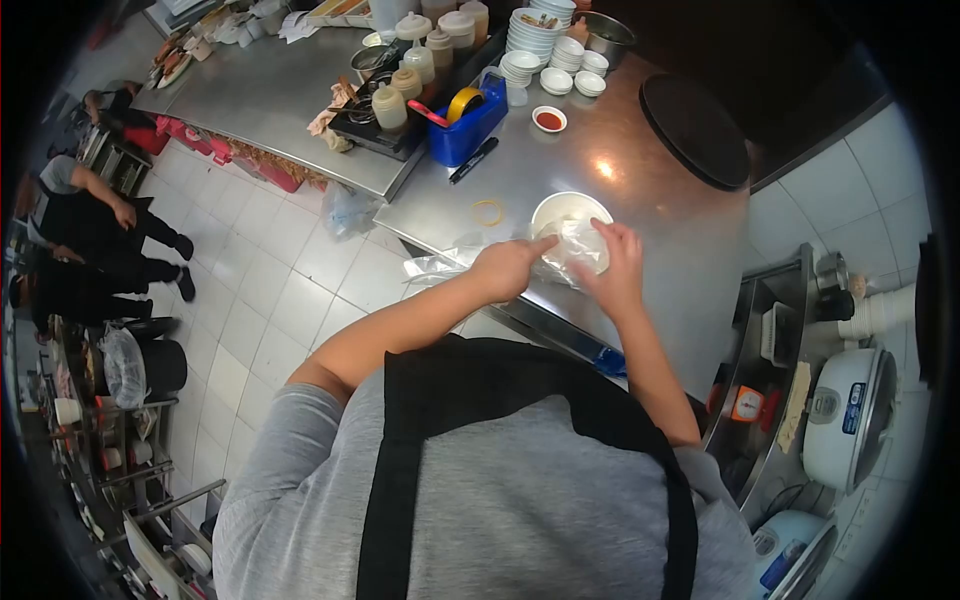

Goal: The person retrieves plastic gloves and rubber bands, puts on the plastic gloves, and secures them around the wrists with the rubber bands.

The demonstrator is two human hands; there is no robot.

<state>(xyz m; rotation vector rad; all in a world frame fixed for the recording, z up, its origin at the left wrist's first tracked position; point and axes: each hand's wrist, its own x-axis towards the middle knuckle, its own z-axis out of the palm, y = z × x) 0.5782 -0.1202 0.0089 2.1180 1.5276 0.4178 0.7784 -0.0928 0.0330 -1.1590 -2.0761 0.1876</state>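
Note:
A round white bowl (560, 205) stands near the front edge of the steel counter. Clear plastic film, seemingly a bag (578, 240), lies bunched over and inside the bowl. From the left, my left hand (508, 268) reaches in with its fingers curled and index finger at the film by the rim. My right hand (614, 268) is at the bowl's right side, its fingers bent round the film's edge. More clear plastic (440, 265) sticks out beyond my left wrist. A yellow rubber band (488, 212) lies on the counter left of the bowl.
A blue tape dispenser (468, 130), black marker (474, 160) and small dish of red sauce (549, 120) sit farther back. Stacked white bowls (530, 40), squeeze bottles (390, 105) and a round black tray (692, 130) surround them. People (95, 215) stand at the left.

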